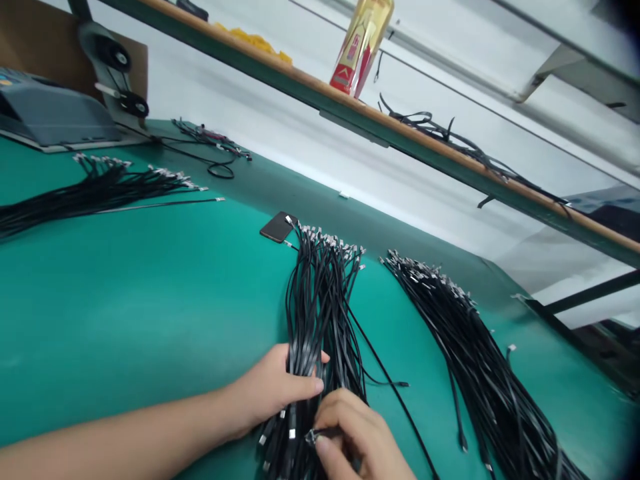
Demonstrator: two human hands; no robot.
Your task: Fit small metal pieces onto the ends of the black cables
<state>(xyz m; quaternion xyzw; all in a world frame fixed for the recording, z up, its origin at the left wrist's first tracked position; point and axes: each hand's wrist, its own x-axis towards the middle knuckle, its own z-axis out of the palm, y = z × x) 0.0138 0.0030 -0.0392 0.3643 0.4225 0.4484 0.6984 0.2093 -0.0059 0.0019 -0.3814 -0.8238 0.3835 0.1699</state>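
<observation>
A thick bundle of black cables [325,287] with metal-tipped connectors lies in front of me on the green tabletop [150,300]. My left hand [285,383] is wrapped round part of this bundle, its thumb across the top. Just to the right and nearer to me, my right hand [357,433] pinches the end of one black cable [320,435] between thumb and fingers. Several connector ends hang below my left hand. Fingers of my right hand partly hide what it grips.
Another cable bundle [480,353] lies at the right, and a third bundle [100,187] at the far left. A dark phone-like slab [279,227] lies behind the middle bundle. Overhead, a shelf [300,77] carries a bottle [361,50] and loose cables. A grey machine [65,113] stands back left.
</observation>
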